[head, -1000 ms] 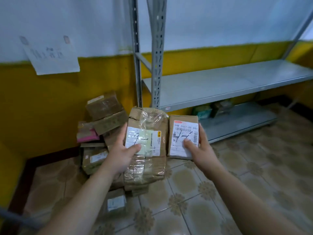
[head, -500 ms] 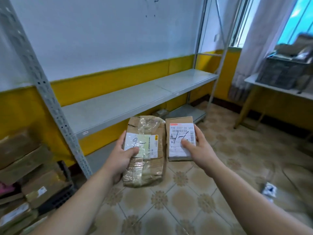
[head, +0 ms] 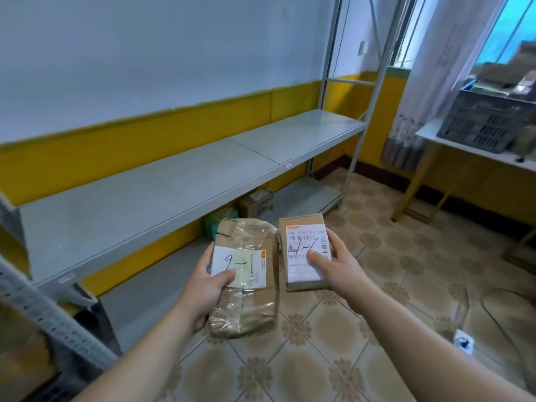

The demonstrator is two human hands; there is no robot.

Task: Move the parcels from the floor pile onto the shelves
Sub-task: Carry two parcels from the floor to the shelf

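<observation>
The left hand (head: 206, 288) grasps the taped parcel (head: 245, 278) along its left edge, thumb pressed on the white label. The right hand (head: 336, 271) grasps the small parcel (head: 304, 250) at its right edge, thumb on the printed label. Both parcels are held above the tiled floor (head: 333, 343), side by side and slightly apart, long axes pointing away from the person, labels facing up. The middle shelf (head: 150, 195) lies to the left.
</observation>
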